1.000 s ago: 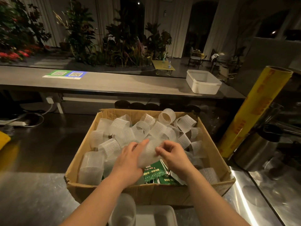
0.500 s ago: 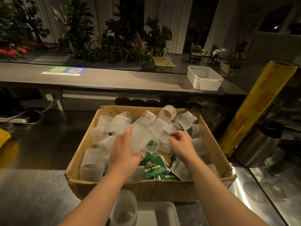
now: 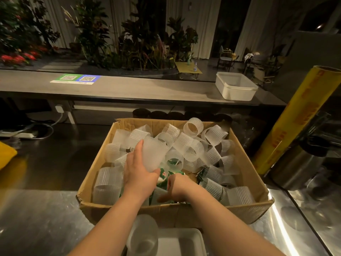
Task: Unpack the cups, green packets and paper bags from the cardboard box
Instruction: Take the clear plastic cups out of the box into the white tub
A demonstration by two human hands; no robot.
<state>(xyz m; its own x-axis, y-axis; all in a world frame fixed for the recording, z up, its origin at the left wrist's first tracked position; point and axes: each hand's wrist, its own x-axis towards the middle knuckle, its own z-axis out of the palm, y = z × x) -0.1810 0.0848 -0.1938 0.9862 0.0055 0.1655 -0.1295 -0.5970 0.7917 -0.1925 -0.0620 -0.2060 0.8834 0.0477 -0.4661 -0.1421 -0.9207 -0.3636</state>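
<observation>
An open cardboard box (image 3: 184,213) stands on the steel counter, filled with several ribbed translucent cups (image 3: 193,126). Green packets (image 3: 163,174) lie at its near middle. My left hand (image 3: 140,176) grips a smooth frosted cup (image 3: 153,154), held tilted just above the other cups. My right hand (image 3: 178,187) reaches down onto the green packets by the near wall. Its thumb sticks out to the left and its fingers are hidden. Another frosted cup (image 3: 144,235) stands in front of the box beside a white tray (image 3: 186,242).
A yellow film roll (image 3: 295,122) leans at the right, over a steel canister (image 3: 299,163). On the far counter sit a white tub (image 3: 236,87) and a QR-code sign (image 3: 75,79). A yellow object (image 3: 5,154) lies at the left edge.
My left hand lifted the frosted cup out of the pile and still holds it. My right hand drew back from the cups and dropped onto the green packets near the front wall.
</observation>
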